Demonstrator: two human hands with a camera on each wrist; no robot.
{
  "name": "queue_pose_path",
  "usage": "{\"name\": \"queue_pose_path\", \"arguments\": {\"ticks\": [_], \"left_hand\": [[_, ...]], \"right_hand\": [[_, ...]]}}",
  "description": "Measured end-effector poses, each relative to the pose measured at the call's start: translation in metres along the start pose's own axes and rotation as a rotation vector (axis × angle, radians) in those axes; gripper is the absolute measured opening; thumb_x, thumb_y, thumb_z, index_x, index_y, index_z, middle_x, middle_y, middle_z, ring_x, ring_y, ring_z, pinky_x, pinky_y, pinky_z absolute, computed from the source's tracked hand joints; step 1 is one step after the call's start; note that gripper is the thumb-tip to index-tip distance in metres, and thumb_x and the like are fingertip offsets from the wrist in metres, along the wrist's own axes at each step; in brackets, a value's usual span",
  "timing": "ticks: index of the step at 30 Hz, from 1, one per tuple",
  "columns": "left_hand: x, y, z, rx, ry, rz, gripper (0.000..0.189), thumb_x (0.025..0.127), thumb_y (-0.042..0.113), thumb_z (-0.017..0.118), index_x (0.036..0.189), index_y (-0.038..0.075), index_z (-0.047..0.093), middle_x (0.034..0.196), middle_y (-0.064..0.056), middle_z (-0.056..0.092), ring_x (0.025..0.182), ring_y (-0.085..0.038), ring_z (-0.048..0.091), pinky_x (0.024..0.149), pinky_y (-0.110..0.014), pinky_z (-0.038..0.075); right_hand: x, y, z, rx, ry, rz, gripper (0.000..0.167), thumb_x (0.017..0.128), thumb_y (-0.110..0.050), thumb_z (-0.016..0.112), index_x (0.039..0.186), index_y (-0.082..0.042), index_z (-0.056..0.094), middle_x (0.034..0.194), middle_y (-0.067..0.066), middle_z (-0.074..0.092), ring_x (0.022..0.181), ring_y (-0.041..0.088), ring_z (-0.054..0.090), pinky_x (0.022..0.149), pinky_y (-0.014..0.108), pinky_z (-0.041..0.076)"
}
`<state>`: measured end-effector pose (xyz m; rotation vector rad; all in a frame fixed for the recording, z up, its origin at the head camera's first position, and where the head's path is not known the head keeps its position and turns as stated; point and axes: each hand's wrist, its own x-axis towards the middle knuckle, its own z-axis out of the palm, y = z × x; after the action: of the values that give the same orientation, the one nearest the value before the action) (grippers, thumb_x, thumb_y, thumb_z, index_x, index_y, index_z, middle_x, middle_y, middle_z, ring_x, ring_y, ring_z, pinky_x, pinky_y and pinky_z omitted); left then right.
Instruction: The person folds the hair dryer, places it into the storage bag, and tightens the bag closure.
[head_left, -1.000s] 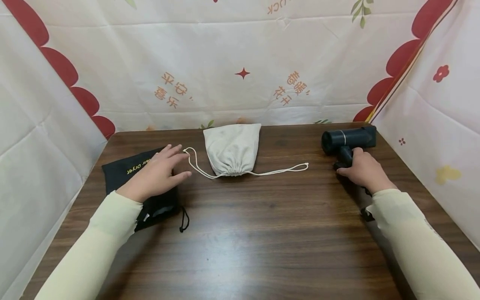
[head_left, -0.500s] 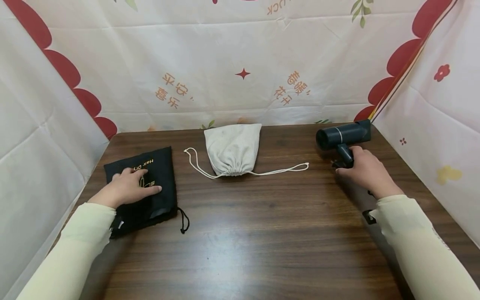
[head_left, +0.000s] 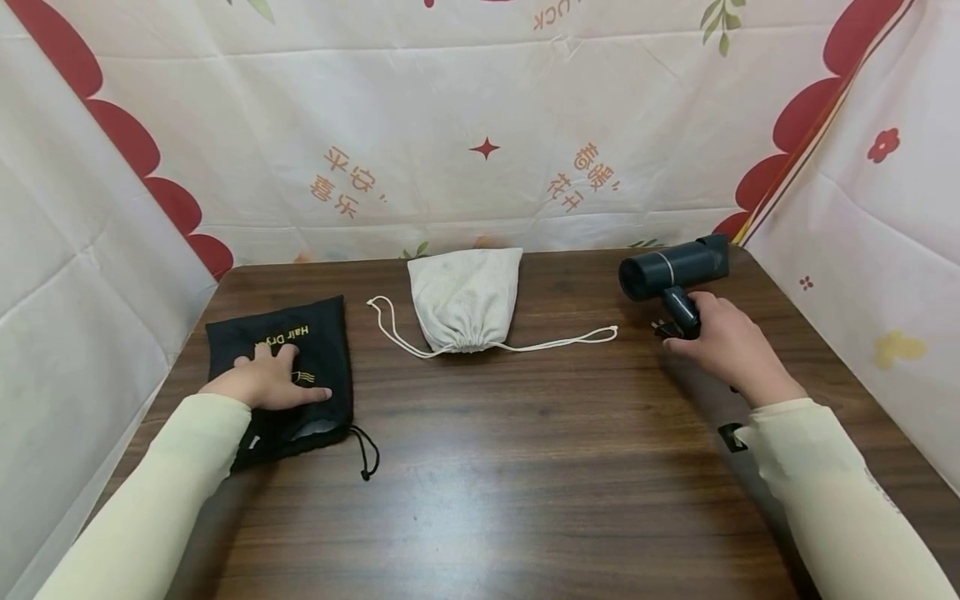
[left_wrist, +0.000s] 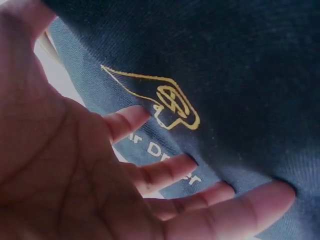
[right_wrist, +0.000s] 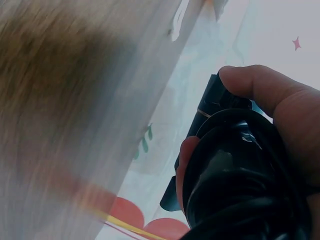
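A dark hair dryer [head_left: 673, 268] is at the far right of the table; my right hand [head_left: 731, 346] grips it by the handle. In the right wrist view the thumb and a fingertip curl round the handle and a coiled black cord [right_wrist: 235, 175]. On the left lies a flat black drawstring pouch [head_left: 330, 358] with gold "Hair Dryer" lettering. My left hand [head_left: 262, 379] rests on it, fingers spread. In the left wrist view the fingertips [left_wrist: 272, 195] touch the fabric beside a gold dryer drawing.
A cream drawstring bag [head_left: 465, 300] lies at the middle back of the table, its white cords [head_left: 558, 342] stretched to both sides. The pouch's black cord loop [head_left: 367, 454] hangs toward the front. Printed white cloth [head_left: 480, 92] walls the back and sides of the wooden table [head_left: 510, 483].
My left hand has moved left and down from over the pouch's right edge onto its middle. The right hand has shifted the hair dryer slightly left. The cream bag stays put.
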<state>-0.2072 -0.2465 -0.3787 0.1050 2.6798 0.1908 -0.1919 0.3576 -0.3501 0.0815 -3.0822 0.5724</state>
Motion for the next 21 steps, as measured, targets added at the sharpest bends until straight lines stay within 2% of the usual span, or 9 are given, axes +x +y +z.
{"name": "queue_pose_path", "arguments": {"ticks": [5,11,21], "left_hand": [[0.003,0.002,-0.004,-0.018,-0.03,-0.018,0.112,0.08,0.073,0.062,0.144,-0.012,0.028,0.135,-0.047,0.023,0.109,-0.064,0.037,0.085,-0.074,0.04],[0.01,0.006,-0.008,-0.011,-0.028,-0.041,0.112,0.08,0.074,0.061,0.144,-0.012,0.029,0.137,-0.047,0.022,0.113,-0.064,0.037,0.088,-0.073,0.039],[0.018,0.008,-0.013,-0.034,-0.04,-0.039,0.113,0.079,0.075,0.061,0.145,-0.01,0.027,0.138,-0.048,0.019,0.118,-0.069,0.034,0.091,-0.076,0.035]], "right_hand": [[-0.002,-0.011,0.001,0.005,0.004,-0.004,0.079,0.086,-0.029,0.077,0.138,0.015,0.037,0.122,0.037,0.047,0.105,0.049,0.049,0.085,0.067,0.041],[0.001,-0.021,0.006,0.014,0.006,-0.035,0.081,0.086,-0.03,0.077,0.14,0.015,0.037,0.124,0.037,0.047,0.107,0.049,0.048,0.087,0.067,0.041],[-0.002,-0.039,0.015,0.033,0.012,-0.051,0.076,0.086,-0.029,0.077,0.14,0.009,0.04,0.124,0.032,0.05,0.107,0.045,0.05,0.088,0.064,0.043]]}}
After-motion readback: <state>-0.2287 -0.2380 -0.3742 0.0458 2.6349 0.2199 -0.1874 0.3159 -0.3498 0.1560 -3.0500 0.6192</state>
